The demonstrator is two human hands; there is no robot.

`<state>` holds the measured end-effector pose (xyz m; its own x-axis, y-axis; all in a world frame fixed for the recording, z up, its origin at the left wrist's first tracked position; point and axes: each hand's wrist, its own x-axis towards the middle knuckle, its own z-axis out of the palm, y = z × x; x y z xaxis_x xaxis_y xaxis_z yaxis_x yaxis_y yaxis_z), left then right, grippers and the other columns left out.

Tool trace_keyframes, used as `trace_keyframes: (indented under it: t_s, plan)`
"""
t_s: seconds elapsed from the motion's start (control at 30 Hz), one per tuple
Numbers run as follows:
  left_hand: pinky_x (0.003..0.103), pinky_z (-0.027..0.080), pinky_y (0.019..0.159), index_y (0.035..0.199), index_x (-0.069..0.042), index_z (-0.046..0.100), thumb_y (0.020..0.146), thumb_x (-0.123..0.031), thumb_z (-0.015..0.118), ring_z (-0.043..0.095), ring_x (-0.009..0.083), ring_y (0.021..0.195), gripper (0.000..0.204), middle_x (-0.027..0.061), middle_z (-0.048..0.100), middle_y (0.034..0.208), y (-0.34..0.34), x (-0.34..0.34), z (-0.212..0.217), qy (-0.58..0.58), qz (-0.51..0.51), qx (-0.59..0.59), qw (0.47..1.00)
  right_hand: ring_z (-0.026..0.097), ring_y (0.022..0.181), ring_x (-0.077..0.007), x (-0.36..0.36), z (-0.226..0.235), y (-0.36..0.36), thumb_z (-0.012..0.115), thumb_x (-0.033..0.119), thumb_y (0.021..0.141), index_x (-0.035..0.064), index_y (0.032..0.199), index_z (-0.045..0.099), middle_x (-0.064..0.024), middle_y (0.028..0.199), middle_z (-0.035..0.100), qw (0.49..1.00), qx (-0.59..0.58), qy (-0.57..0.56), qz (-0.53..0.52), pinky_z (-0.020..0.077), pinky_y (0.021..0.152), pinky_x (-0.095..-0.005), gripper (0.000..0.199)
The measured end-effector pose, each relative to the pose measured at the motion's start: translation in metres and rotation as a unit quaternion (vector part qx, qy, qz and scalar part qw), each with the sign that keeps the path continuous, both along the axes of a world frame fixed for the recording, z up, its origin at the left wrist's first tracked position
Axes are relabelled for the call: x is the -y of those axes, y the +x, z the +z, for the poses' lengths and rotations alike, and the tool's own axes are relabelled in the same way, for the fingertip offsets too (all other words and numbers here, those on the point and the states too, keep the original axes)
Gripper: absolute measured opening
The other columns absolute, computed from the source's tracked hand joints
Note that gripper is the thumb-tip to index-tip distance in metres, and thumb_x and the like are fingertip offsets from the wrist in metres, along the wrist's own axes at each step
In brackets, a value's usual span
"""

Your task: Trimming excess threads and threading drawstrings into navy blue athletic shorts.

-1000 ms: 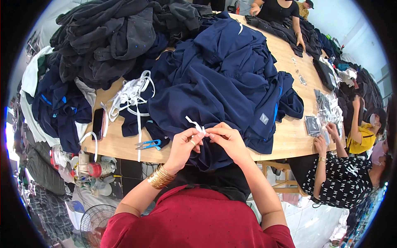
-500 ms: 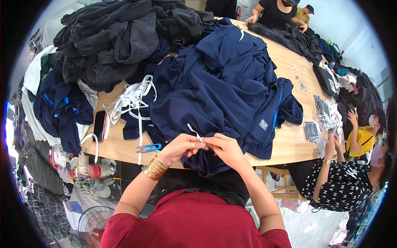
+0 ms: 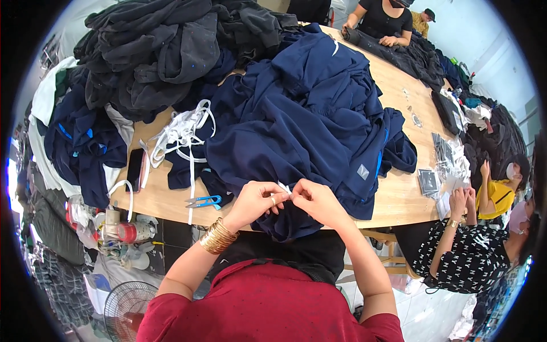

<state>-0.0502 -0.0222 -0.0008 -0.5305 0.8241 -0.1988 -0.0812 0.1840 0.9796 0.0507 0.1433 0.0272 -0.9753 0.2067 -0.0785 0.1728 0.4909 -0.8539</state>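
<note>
White cord [image 3: 284,187] pinched between both hands at the near tabletop [image 3: 399,199] edge, short end lying left-right, over the hem of a navy garment [image 3: 307,131]. Left hand [image 3: 257,200] and right hand [image 3: 317,200] meet at it, fingers closed on cord and cloth, equally near. Blue scissors [image 3: 204,201] lie left, near the left hand. White cord bundle [image 3: 181,134] and phone [image 3: 135,166] farther left. Dark clothes pile [image 3: 159,51] behind. Nothing blocks the hands.

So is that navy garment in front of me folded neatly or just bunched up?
Bunched up. The navy garment lies in a rumpled heap on the wooden table, its near edge hanging over the rim where the left hand and right hand pinch it.
</note>
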Motion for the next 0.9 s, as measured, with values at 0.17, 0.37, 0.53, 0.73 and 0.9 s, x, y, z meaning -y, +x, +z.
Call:
trace_keyframes:
  t_s: [0.17, 0.37, 0.53, 0.73, 0.9]
  plan:
    - [0.017, 0.045, 0.052, 0.091, -0.001, 0.067, 0.088, -0.017, 0.061, 0.06, 0.0064, 0.061, 0.018, 0.0022, 0.065, 0.072, -0.002, 0.006, -0.006, 0.051, -0.001, 0.081, 0.995, 0.048, 0.049, -0.006, -0.008, 0.006, 0.0, 0.055, 0.023, 0.09, 0.0049, 0.069, 0.054, 0.0025, 0.057, 0.05, 0.928, 0.155, -0.331, 0.073, 0.04, 0.048, -0.021, 0.028]
    - [0.018, 0.046, 0.052, 0.088, -0.001, 0.064, 0.088, -0.017, 0.062, 0.062, 0.0077, 0.063, 0.016, 0.0035, 0.066, 0.073, -0.001, 0.006, -0.009, 0.061, 0.03, 0.089, 0.994, 0.051, 0.049, -0.0107, 0.0, 0.007, -0.01, 0.053, 0.019, 0.09, 0.0064, 0.073, 0.052, -0.0029, 0.066, 0.056, 0.874, 0.085, -0.475, -0.05, 0.044, 0.05, -0.0218, 0.021]
    - [0.018, 0.046, 0.053, 0.084, -0.002, 0.061, 0.09, -0.015, 0.058, 0.063, 0.0097, 0.063, 0.015, 0.005, 0.065, 0.071, -0.006, 0.015, -0.008, -0.051, 0.062, -0.029, 0.996, 0.053, 0.055, -0.0146, -0.01, -0.013, -0.007, 0.048, 0.016, 0.089, 0.0107, 0.067, 0.04, -0.0045, 0.066, 0.053, 0.762, -0.031, -0.631, -0.143, 0.0446, 0.055, -0.0245, 0.024]
    - [0.016, 0.042, 0.052, 0.089, -0.003, 0.064, 0.09, -0.019, 0.058, 0.056, 0.0055, 0.059, 0.017, 0.0026, 0.063, 0.072, -0.005, 0.012, 0.004, 0.096, 0.029, 0.242, 0.965, 0.063, 0.072, -0.0126, 0.011, 0.009, 0.009, 0.053, 0.01, 0.084, 0.0013, 0.08, 0.062, -0.0057, 0.073, 0.065, 0.963, -0.061, -0.245, 0.096, 0.0459, 0.062, -0.0253, 0.013]
    - [0.019, 0.043, 0.058, 0.093, -0.001, 0.064, 0.088, -0.011, 0.059, 0.053, 0.003, 0.065, 0.012, -0.0014, 0.06, 0.071, 0.008, 0.001, 0.01, 0.149, 0.062, 0.063, 0.985, 0.061, 0.052, -0.0126, 0.039, 0.031, -0.001, 0.051, 0.014, 0.09, 0.0024, 0.068, 0.053, -0.0053, 0.058, 0.06, 0.963, 0.049, -0.224, 0.141, 0.0474, 0.049, -0.025, 0.025]
